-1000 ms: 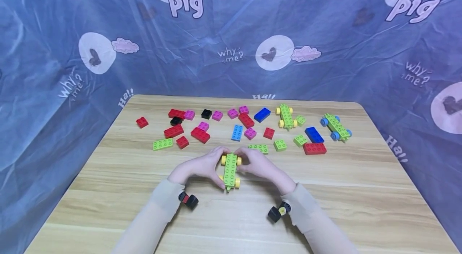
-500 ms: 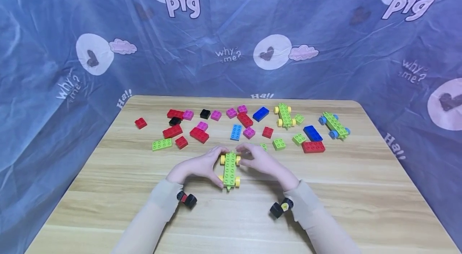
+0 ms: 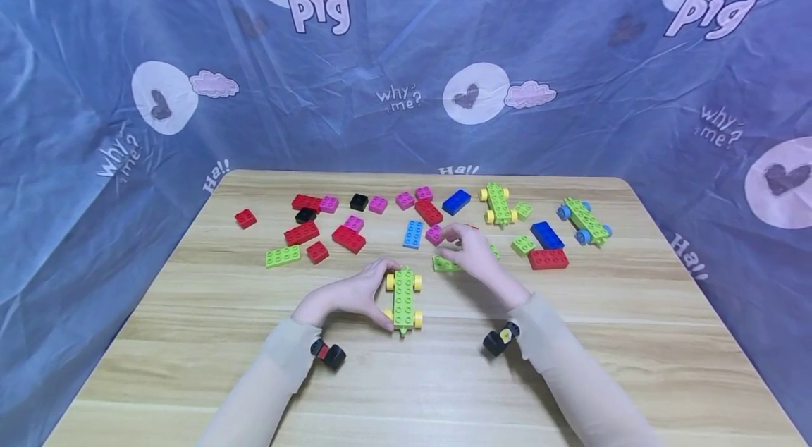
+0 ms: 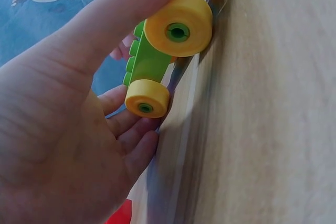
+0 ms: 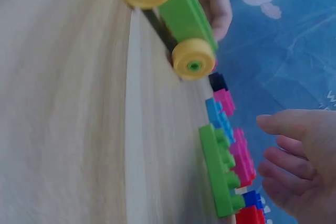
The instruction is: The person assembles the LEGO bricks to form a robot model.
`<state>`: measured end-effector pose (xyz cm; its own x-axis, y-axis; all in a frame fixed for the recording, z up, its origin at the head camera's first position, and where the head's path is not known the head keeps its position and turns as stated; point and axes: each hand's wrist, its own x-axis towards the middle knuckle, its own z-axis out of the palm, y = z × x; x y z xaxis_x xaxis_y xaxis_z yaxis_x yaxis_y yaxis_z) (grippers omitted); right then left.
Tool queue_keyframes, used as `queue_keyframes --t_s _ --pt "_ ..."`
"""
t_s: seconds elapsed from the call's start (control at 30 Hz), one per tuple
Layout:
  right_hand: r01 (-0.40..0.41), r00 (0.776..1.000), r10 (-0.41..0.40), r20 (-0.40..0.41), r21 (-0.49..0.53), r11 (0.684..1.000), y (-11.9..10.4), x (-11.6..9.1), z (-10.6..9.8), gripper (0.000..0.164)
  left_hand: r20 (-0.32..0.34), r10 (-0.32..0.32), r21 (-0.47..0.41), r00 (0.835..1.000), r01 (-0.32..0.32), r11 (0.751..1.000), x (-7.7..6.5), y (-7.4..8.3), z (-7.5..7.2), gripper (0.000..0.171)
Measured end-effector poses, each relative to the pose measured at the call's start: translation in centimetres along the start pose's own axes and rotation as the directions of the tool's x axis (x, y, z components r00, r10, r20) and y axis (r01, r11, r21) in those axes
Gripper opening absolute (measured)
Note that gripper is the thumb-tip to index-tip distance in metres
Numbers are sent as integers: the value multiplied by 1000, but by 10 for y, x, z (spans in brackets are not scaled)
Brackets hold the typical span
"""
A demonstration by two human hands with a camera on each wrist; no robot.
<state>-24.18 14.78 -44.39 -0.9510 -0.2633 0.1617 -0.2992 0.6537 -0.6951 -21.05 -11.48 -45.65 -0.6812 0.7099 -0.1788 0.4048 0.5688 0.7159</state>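
A lime-green toy car base (image 3: 403,300) with yellow wheels stands on the table before me. My left hand (image 3: 349,292) holds it from the left side, thumb by the near wheel (image 4: 178,23) and fingers round the far one (image 4: 147,98). Farther out, my right hand (image 3: 476,251) hangs above the bricks with loosely bent fingers and nothing in them. Its fingertips come close to a pink brick (image 3: 434,235). Under that hand lies a long lime-green brick (image 3: 443,264), partly covered in the head view; a red brick (image 3: 471,226) behind the hand is mostly hidden.
Red, pink and black bricks lie at the back left, with a lime-green plate (image 3: 283,256) in front. A light-blue brick (image 3: 412,234) sits mid-table. Toward the right are a second yellow-wheeled base (image 3: 497,204), a blue-wheeled base (image 3: 585,221) and a red brick (image 3: 548,259).
My right hand has left the right side of the car base and moved away and to the right, over the bricks. The left hand stays at the base.
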Motion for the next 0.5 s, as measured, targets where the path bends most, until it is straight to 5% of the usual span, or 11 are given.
queue_keyframes --t_s 0.5 --pt "-34 999 36 12 -137 990 3 26 9 40 -4 3 -4 1000 -3 1000 0 2 0 104"
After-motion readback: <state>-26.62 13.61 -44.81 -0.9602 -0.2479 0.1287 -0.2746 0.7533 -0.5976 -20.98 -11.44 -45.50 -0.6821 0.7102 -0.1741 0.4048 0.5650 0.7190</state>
